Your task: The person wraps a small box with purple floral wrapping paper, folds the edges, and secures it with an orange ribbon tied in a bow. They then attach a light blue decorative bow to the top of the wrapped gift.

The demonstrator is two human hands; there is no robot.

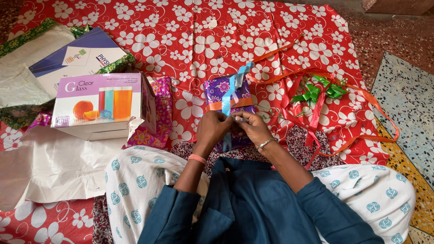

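The person sits cross-legged at the near edge of a red floral cloth (289, 27) spread on the floor. The purple wrapped parcel (224, 92) lies on the cloth directly ahead of the knees, near the middle of the near edge. Wrapping appears complete: paper covers all visible faces, and an orange band (242, 103) already runs across it. A light blue ribbon (231, 88) passes lengthwise over the top, and its near end leads into both hands. The left hand (212, 128) and right hand (253, 127) meet at the near side of the parcel, and each grip is closed on the blue ribbon, fingers pinched together; whether a knot has formed cannot be told, since the fingers hide that point. Judged from this, ribbon fastening is in progress and a bow remains to be added. Loose red and orange ribbons (316, 108) and green ribbon bows (323, 90) lie toward the right edge, untouched. A drinking-glass box (97, 104) rests on white paper (58, 167) near the left edge, unwrapped.
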